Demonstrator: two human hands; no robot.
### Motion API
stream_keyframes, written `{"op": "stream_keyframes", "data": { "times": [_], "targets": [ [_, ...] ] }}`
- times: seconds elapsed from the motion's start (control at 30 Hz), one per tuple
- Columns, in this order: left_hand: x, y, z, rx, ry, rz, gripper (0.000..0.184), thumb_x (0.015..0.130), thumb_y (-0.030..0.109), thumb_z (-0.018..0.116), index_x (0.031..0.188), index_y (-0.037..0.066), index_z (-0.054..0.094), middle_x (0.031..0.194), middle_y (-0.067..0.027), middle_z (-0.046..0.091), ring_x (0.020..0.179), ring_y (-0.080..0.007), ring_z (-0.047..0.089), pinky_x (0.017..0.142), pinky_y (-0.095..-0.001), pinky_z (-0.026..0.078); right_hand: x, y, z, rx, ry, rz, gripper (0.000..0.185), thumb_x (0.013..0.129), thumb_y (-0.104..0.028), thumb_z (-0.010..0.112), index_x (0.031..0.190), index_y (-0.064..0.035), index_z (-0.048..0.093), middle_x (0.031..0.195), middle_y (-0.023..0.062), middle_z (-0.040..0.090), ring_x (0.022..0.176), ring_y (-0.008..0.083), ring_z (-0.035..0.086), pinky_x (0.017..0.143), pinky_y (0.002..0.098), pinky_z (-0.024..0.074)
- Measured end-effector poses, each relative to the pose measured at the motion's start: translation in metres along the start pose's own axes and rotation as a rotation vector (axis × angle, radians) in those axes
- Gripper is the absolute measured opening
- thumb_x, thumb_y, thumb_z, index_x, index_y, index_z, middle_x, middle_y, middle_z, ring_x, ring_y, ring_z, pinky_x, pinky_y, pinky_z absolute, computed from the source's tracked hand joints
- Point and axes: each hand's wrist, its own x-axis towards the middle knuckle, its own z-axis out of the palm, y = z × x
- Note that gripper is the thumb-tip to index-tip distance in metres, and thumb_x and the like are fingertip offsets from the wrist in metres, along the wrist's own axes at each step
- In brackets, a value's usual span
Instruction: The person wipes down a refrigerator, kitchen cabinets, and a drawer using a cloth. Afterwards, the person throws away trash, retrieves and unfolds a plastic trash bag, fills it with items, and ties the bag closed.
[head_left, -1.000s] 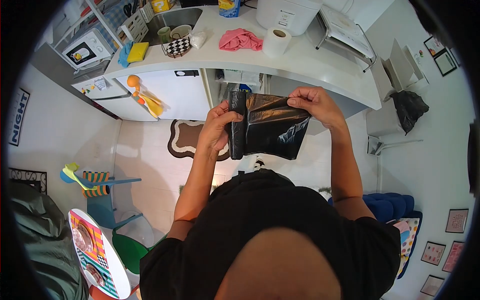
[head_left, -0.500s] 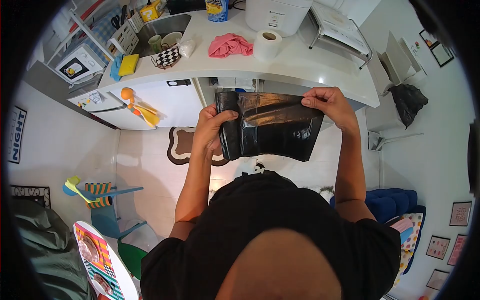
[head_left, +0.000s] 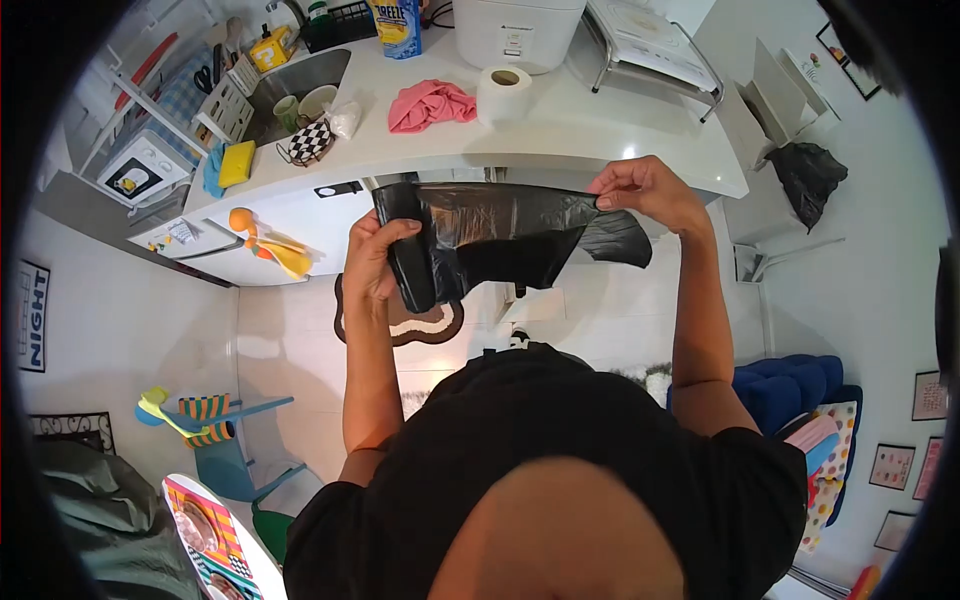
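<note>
A roll of black plastic bags (head_left: 405, 262) is gripped by my left hand (head_left: 371, 255), thumb across its front. From the roll a black plastic sheet (head_left: 500, 225) stretches to the right, creased and shiny. My right hand (head_left: 648, 195) pinches its upper edge between thumb and fingers. Past that pinch a loose flap (head_left: 618, 240) hangs to the right. Both hands are in front of the counter, at about the height of its edge.
On the white counter (head_left: 560, 130) are a pink cloth (head_left: 432, 105), a paper roll (head_left: 504, 93) and a white appliance (head_left: 515, 35). A sink (head_left: 300, 85) lies at left. A black bag (head_left: 806, 180) hangs at right. A brown mat (head_left: 425, 325) lies on the floor.
My hands have moved farther apart, the left one leftward with the roll. More of the plastic is drawn out, and a flap now hangs beyond my right hand. The view has shifted slightly.
</note>
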Motion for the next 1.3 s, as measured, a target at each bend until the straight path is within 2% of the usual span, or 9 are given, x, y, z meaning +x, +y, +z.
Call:
{"op": "stream_keyframes", "data": {
  "times": [0.23,0.57,0.67,0.73,0.87,1.0,1.07,1.17,1.3],
  "targets": [
    [-0.003,0.010,-0.026,0.067,0.151,0.031,0.022,0.069,-0.006,0.062,0.090,-0.001,0.060,0.078,-0.0073,0.063,0.064,-0.0128,0.060,0.060,-0.0252,0.052,0.025,-0.024,0.020,0.054,0.046,-0.106,0.016,0.078,-0.007,0.066,0.091,0.0020,0.066,0.080,0.0040,0.065,0.075,0.0083,0.059,0.073,0.0211,0.0464],
    [-0.034,0.023,-0.047,0.139,0.196,0.073,0.022,0.068,0.000,0.064,0.089,0.000,0.060,0.076,-0.0049,0.062,0.068,-0.0120,0.059,0.066,-0.0244,0.049,0.040,-0.045,0.042,0.026,-0.015,-0.207,0.014,0.078,-0.008,0.067,0.088,0.0021,0.066,0.076,0.0035,0.064,0.072,0.0073,0.058,0.071,0.0197,0.0466],
    [-0.035,0.013,-0.057,0.364,0.235,0.162,0.029,0.068,0.002,0.064,0.096,-0.002,0.056,0.080,-0.0050,0.061,0.071,-0.0138,0.059,0.068,-0.0257,0.048,0.037,-0.053,0.051,0.026,-0.054,-0.205,0.013,0.079,-0.008,0.067,0.087,0.0025,0.066,0.077,0.0043,0.065,0.072,0.0080,0.059,0.071,0.0203,0.0469],
    [-0.036,0.007,-0.054,0.856,0.401,0.462,0.039,0.065,0.006,0.066,0.101,-0.001,0.051,0.080,-0.0101,0.061,0.070,-0.0169,0.060,0.065,-0.0285,0.048,0.039,-0.056,0.058,0.006,-0.058,-0.187,0.013,0.079,-0.008,0.067,0.087,0.0027,0.066,0.078,0.0046,0.065,0.073,0.0081,0.059,0.071,0.0206,0.0470],
    [-0.043,0.006,-0.050,1.120,0.576,0.477,0.046,0.063,0.008,0.064,0.105,0.001,0.046,0.080,-0.0152,0.059,0.069,-0.0258,0.058,0.068,-0.0326,0.047,0.042,-0.054,0.072,0.095,-0.091,-0.189,0.022,0.074,-0.011,0.072,0.089,0.0044,0.067,0.077,0.0065,0.066,0.071,0.0094,0.059,0.069,0.0216,0.0466],
    [-0.051,0.016,-0.057,1.041,0.565,0.505,0.044,0.063,0.007,0.062,0.104,0.001,0.047,0.079,-0.0169,0.058,0.068,-0.0290,0.057,0.068,-0.0340,0.047,0.031,-0.058,0.079,0.064,-0.197,-0.187,0.027,0.068,-0.013,0.077,0.087,0.0038,0.067,0.075,0.0060,0.065,0.070,0.0099,0.059,0.068,0.0228,0.0461],
    [-0.055,0.022,-0.065,0.999,0.564,0.490,0.042,0.063,0.007,0.062,0.102,0.000,0.048,0.079,-0.0170,0.058,0.068,-0.0291,0.057,0.068,-0.0342,0.047,0.025,-0.063,0.080,-0.251,-0.279,-0.122,0.024,0.069,-0.010,0.076,0.087,0.0025,0.066,0.077,0.0037,0.064,0.069,0.0082,0.057,0.069,0.0213,0.0449],
    [-0.060,0.027,-0.081,0.943,0.607,0.579,0.038,0.064,0.006,0.062,0.100,-0.001,0.048,0.078,-0.0146,0.059,0.068,-0.0243,0.056,0.067,-0.0306,0.046,0.021,-0.052,0.076,-0.355,-0.193,-0.176,0.022,0.071,-0.008,0.073,0.089,0.0007,0.064,0.077,0.0021,0.063,0.069,0.0076,0.056,0.066,0.0208,0.0440],
    [-0.064,0.030,-0.114,0.709,0.512,0.572,0.033,0.066,0.003,0.061,0.097,-0.002,0.048,0.078,-0.0079,0.058,0.069,-0.0149,0.053,0.065,-0.0263,0.045,0.017,-0.044,0.083,0.029,-0.186,-0.189,0.017,0.077,-0.007,0.066,0.093,-0.0018,0.062,0.078,0.0006,0.062,0.071,0.0059,0.055,0.064,0.0195,0.0435]
  ]
}}
